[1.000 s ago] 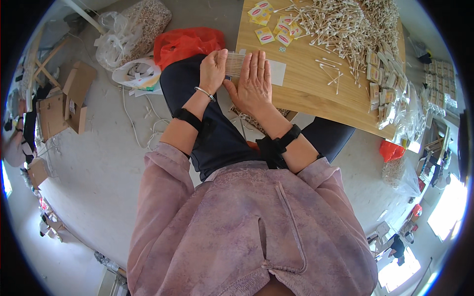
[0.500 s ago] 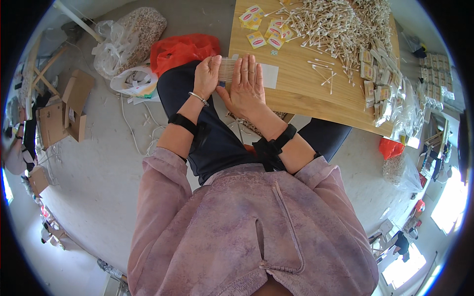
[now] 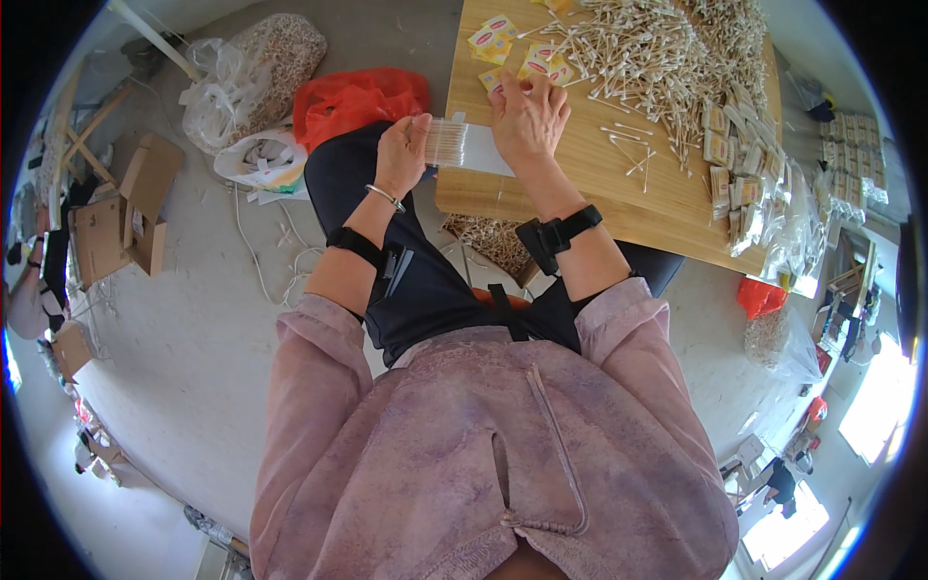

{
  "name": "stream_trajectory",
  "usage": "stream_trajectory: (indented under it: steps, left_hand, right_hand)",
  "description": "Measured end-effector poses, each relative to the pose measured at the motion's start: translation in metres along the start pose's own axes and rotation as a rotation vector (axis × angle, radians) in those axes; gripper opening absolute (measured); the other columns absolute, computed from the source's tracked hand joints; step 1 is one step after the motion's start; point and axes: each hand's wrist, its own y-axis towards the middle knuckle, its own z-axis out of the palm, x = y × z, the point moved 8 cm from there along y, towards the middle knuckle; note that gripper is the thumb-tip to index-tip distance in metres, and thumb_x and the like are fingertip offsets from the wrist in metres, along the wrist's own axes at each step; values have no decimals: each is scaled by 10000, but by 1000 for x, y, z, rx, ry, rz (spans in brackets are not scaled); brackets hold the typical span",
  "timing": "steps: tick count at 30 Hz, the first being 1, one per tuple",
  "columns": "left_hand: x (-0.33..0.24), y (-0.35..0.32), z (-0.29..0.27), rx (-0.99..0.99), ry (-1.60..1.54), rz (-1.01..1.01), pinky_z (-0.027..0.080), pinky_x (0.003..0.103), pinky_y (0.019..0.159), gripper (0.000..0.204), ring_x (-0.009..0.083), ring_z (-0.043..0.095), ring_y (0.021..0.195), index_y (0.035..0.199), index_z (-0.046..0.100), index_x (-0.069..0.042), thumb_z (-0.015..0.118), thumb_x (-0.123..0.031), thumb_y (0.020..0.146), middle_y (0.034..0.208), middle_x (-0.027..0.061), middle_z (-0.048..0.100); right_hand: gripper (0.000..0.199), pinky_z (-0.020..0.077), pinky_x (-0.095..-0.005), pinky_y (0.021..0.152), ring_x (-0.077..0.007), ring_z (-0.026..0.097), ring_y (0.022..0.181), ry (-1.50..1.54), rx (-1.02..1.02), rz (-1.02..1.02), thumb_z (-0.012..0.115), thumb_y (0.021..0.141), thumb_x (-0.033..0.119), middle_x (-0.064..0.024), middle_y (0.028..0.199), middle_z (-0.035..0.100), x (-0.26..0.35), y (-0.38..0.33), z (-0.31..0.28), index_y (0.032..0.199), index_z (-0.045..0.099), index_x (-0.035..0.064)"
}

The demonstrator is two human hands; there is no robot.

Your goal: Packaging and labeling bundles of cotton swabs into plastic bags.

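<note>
My left hand (image 3: 401, 155) is closed on the end of a clear packet of cotton swabs (image 3: 446, 143) at the table's near left edge. The swabs lie side by side in a flat row. Beside the packet, a white sheet (image 3: 486, 151) lies on the wood, partly under my right wrist. My right hand (image 3: 532, 121) is palm down, its fingers bent, with thumb and forefinger at a small yellow card (image 3: 491, 79). The fingertips partly hide that card. More yellow cards (image 3: 543, 64) lie just beyond my fingers.
A heap of loose cotton swabs (image 3: 643, 53) covers the table's far right. Filled swab packets (image 3: 744, 188) are piled on its right edge. Below the table edge stands a box of swabs (image 3: 493, 237). A red bag (image 3: 358, 101) and a clear swab bag (image 3: 275, 72) sit left.
My right hand has lifted off the swab packet and moved up and right to the yellow cards. One card has shifted slightly left. My left hand keeps hold of the packet.
</note>
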Motion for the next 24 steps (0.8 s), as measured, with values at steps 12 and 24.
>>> stream_trajectory:
  steps: [12, 24]
  left_hand:
    - [0, -2, 1, 20, -50, -64, 386, 270, 407, 466, 118, 497, 425, 736, 547, -9, 519, -423, 950, 536, 51, 521]
    - [-1, 0, 0, 4, 21, -39, 432, 311, 484, 450, 185, 564, 501, 774, 569, 7, 523, -405, 947, 587, 119, 577]
  right_hand:
    - [285, 428, -389, 804, -230, 553, 892, 410, -86, -69, 681, 776, 118, -41, 863, 614, 0, -2, -10, 1056, 647, 165]
    - [157, 511, -256, 550, -137, 639, 575, 1030, 544, 411, 673, 765, 68, -91, 713, 674, -1, -36, 26, 871, 666, -48]
